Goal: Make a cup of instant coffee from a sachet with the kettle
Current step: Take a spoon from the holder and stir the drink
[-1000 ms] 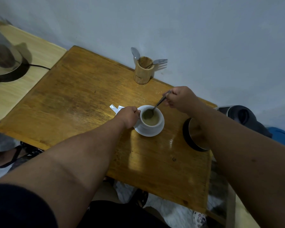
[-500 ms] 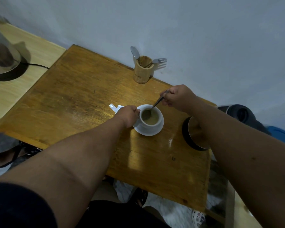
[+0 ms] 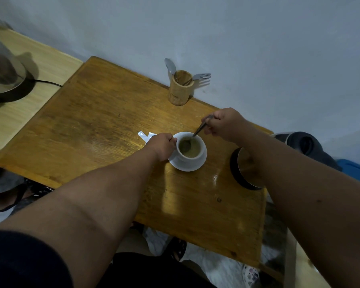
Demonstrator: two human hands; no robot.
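Observation:
A white cup [image 3: 190, 156] full of light brown coffee stands on a white saucer [image 3: 197, 165] on the wooden table [image 3: 96, 129]. My left hand [image 3: 162, 146] grips the cup at its left side, where the handle is hidden. My right hand [image 3: 223, 123] is closed on a metal spoon [image 3: 197, 132] whose bowl dips into the coffee. A torn white sachet [image 3: 144, 135] lies just left of my left hand. The kettle [image 3: 3, 67] sits on its black base on the lighter table at far left.
A wooden holder [image 3: 180, 90] with a spoon and a fork stands at the table's far edge by the wall. A round metal lid or pot [image 3: 244, 171] sits under my right forearm. A dark bag [image 3: 303, 142] lies right of the table.
The spoon's bowl has shifted a little within the cup as my right hand stirs. My left hand stays on the cup.

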